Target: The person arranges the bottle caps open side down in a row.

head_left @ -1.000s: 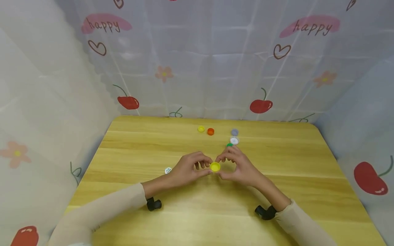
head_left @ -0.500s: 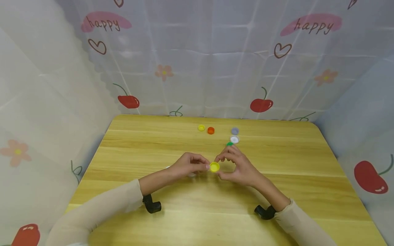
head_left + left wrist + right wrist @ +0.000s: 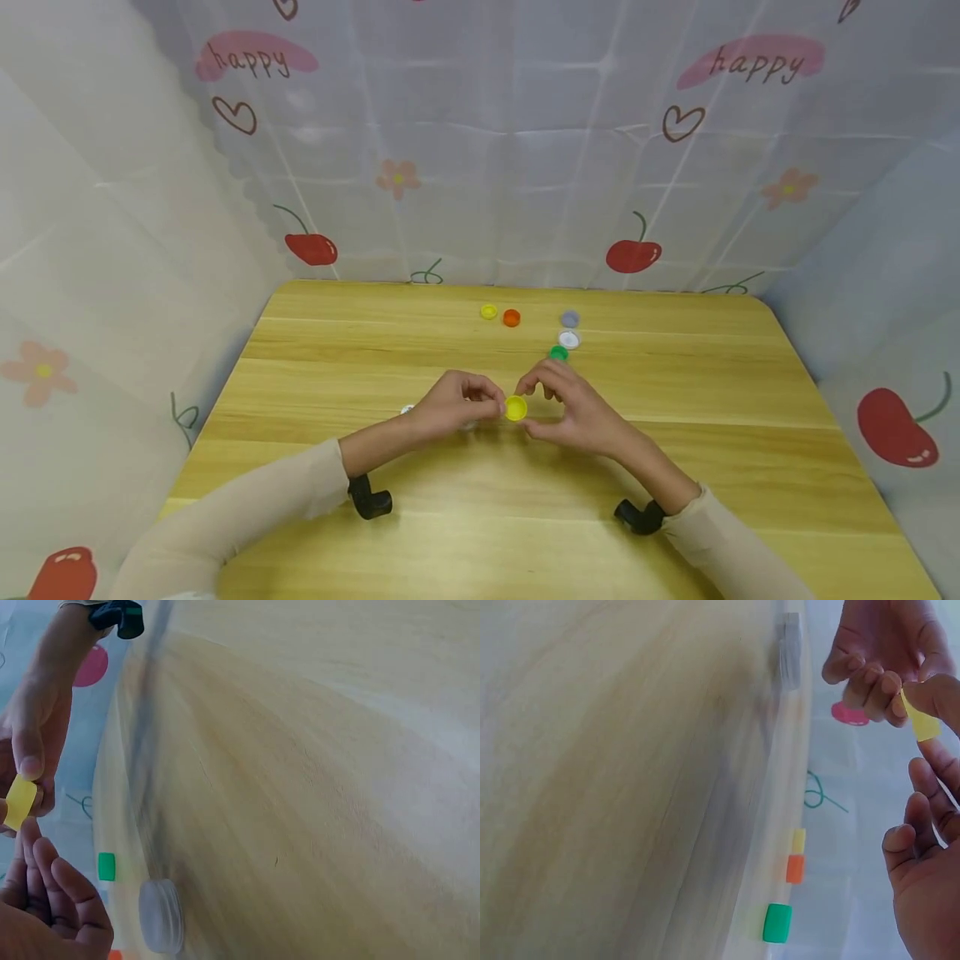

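Note:
A yellow bottle cap (image 3: 515,407) is held above the table between both hands, its hollow side facing the head camera. My left hand (image 3: 453,405) pinches its left edge between thumb and fingertips. From the other side my right hand (image 3: 576,410) grips it, with the index finger at the top and the thumb below. In the left wrist view, the cap (image 3: 21,801) shows side-on between the fingertips. Below the left hand, a clear round container (image 3: 160,916) stands on the table, mostly hidden in the head view.
Farther back on the wooden table (image 3: 375,333) lie a yellow cap (image 3: 489,312), an orange cap (image 3: 512,317), a greyish-purple cap (image 3: 570,318), a white lid (image 3: 569,339) and a green cap (image 3: 558,353). A white disc (image 3: 407,409) peeks out behind the left wrist. Printed curtains surround the table.
The left thumb has shifted up along the cap's left edge, and the left hand has turned. Both hands and the cap have drifted slightly left. More of the green cap shows.

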The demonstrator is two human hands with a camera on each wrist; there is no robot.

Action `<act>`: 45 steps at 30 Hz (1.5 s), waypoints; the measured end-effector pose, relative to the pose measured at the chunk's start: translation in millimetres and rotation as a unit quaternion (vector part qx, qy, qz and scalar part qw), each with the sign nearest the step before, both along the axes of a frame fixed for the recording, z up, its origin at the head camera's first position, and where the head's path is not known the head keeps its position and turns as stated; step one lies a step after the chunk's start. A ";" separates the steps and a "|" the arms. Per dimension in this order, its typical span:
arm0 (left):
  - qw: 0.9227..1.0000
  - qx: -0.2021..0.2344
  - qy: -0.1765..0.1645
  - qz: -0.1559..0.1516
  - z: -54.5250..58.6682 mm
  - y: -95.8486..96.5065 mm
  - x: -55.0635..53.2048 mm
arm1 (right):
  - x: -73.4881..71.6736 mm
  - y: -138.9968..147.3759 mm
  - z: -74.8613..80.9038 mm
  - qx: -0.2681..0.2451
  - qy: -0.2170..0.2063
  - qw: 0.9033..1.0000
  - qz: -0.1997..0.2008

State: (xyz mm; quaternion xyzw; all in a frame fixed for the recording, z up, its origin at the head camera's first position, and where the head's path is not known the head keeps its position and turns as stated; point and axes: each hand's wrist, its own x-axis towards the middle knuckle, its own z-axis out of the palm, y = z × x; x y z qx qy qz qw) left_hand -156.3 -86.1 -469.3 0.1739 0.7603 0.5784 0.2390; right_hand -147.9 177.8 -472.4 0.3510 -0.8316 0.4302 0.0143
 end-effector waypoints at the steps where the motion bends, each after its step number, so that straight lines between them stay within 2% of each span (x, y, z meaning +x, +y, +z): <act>1: 1.000 -0.006 0.024 -0.001 0.6 -0.3 0.5 | -0.4 0.3 -0.4 -0.001 -0.013 1.000 0.001; 3: 0.997 -0.020 0.079 -0.002 2.9 -0.3 2.7 | 0.2 2.1 -0.6 -0.006 -0.052 0.999 -0.002; 5: 0.990 -0.037 0.137 0.000 4.7 0.5 5.4 | 0.5 4.3 -0.8 -0.018 -0.096 0.995 0.003; 8: 0.968 -0.069 0.240 0.009 6.1 1.3 9.1 | 0.9 7.2 -0.1 -0.039 -0.174 0.984 0.019; 9: 0.957 -0.081 0.277 0.010 6.2 1.6 10.2 | 0.6 7.8 -0.3 -0.041 -0.196 0.979 0.027; 11: 0.931 -0.101 0.350 0.009 5.6 1.5 11.8 | 0.0 8.6 -0.8 -0.045 -0.241 0.968 0.045; 14: 0.879 -0.123 0.461 -0.002 3.5 1.7 13.0 | -0.6 9.1 -2.8 -0.044 -0.291 0.953 0.065; 16: 0.841 -0.132 0.524 -0.008 2.2 2.1 12.9 | -0.7 9.0 -4.9 -0.048 -0.311 0.946 0.072; 17: 0.826 -0.134 0.548 -0.010 1.7 2.4 12.7 | -0.9 8.8 -6.1 -0.052 -0.316 0.944 0.075; 18: 0.813 -0.135 0.567 -0.012 1.2 2.8 12.4 | -0.9 8.4 -7.1 -0.058 -0.321 0.942 0.076; 19: 0.803 -0.133 0.580 -0.014 0.9 3.2 11.9 | -1.0 8.1 -8.4 -0.063 -0.322 0.941 0.076; 21: 0.796 -0.131 0.591 -0.015 1.1 3.6 11.8 | -1.2 7.3 -10.7 -0.072 -0.322 0.941 0.075; 22: 0.795 -0.129 0.593 -0.015 1.1 3.7 11.8 | -1.3 6.9 -11.6 -0.077 -0.321 0.941 0.073; 23: 0.797 -0.129 0.589 -0.015 1.1 3.8 11.8 | -1.2 6.6 -12.4 -0.082 -0.318 0.942 0.071; 25: 0.809 -0.132 0.572 -0.013 1.3 3.7 12.2 | -0.5 5.9 -13.1 -0.090 -0.305 0.946 0.061; 27: 0.832 -0.135 0.537 -0.009 1.4 3.2 12.8 | 0.2 5.0 -13.2 -0.092 -0.277 0.955 0.044; 30: 0.879 -0.132 0.458 0.003 -0.1 1.4 13.2 | 1.9 3.3 -11.6 -0.080 -0.207 0.975 0.012; 31: 0.892 -0.130 0.433 0.008 -1.0 0.7 13.2 | 2.4 2.7 -11.0 -0.073 -0.180 0.981 0.003; 33: 0.910 -0.126 0.394 0.017 -2.7 -1.1 13.0 | 3.1 1.3 -9.6 -0.059 -0.127 0.990 -0.012; 34: 0.915 -0.125 0.384 0.020 -3.5 -1.9 12.9 | 3.5 0.4 -8.6 -0.055 -0.103 0.993 -0.015; 36: 0.916 -0.127 0.379 0.023 -4.2 -3.2 12.5 | 3.7 -1.2 -7.6 -0.048 -0.064 0.997 -0.018; 40: 0.910 -0.127 0.393 0.023 -4.3 -4.8 12.7 | 2.9 -3.9 -8.3 -0.037 -0.008 0.999 -0.009; 45: 0.905 -0.128 0.405 0.015 -4.8 -5.8 11.7 | 2.1 -6.1 -10.5 -0.026 0.014 1.000 -0.003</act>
